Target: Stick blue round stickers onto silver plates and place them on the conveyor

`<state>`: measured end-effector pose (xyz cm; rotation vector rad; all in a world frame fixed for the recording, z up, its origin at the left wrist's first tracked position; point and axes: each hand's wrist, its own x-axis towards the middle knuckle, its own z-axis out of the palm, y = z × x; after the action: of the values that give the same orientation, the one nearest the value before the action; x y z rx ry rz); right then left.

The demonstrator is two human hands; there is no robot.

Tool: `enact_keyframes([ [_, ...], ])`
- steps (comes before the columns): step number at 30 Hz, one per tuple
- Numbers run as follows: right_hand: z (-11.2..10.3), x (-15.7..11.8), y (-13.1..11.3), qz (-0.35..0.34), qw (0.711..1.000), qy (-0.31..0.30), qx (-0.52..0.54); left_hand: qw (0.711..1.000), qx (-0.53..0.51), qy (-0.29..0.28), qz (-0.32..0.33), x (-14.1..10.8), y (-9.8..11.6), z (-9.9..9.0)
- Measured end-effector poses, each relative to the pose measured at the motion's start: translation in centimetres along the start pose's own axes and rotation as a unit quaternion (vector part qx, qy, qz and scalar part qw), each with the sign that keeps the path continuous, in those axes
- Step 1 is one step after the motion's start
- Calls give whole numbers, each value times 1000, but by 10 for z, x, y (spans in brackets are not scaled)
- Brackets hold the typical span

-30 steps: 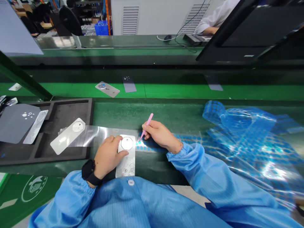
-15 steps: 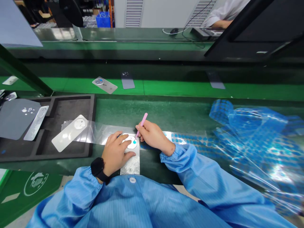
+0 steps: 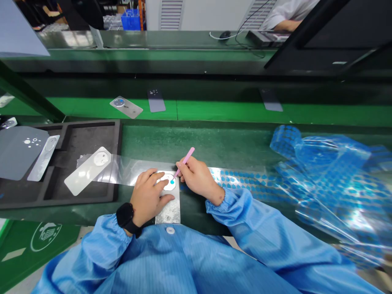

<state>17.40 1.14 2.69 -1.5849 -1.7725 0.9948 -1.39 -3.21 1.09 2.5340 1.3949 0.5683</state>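
Note:
A silver phone back panel with a round-cornered camera ring lies in front of me, a bright blue dot on its ring area. My left hand rests over the panel's left side, fingers spread and touching its face. In my right hand are pink tweezers, pinched between thumb and fingers, their tip at the blue dot. Under and beside the hands runs a clear film strip; its right part bears rows of blue dots.
At left, a black foam tray holds a grey sheet and several panels, including a white panel. Crumpled blue-dotted film lies at right. More panels lie on the green strip behind. Across from me is another person's arm.
The panels on the green strip behind have shifted left against the table. The pink tweezers lean slightly more to the right, their tip still at the blue dot. My left hand stays put.

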Motion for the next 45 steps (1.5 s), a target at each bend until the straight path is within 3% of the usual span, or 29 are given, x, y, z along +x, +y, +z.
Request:
enact_keyframes([
  [20, 3, -2, 4, -52, 997, 14, -56, 1000, 15, 10, 16, -1, 0, 1],
  [31, 4, -4, 4, -62, 996, 17, -60, 998, 48, -37, 4, 2, 9, -9],
  [36, -2, -6, 6, -62, 998, 18, -8, 997, 59, -56, -12, 4, 16, -12],
  [45, -1, -18, 14, -132, 991, 27, -8, 996, 70, -54, -13, 3, 18, -9],
])
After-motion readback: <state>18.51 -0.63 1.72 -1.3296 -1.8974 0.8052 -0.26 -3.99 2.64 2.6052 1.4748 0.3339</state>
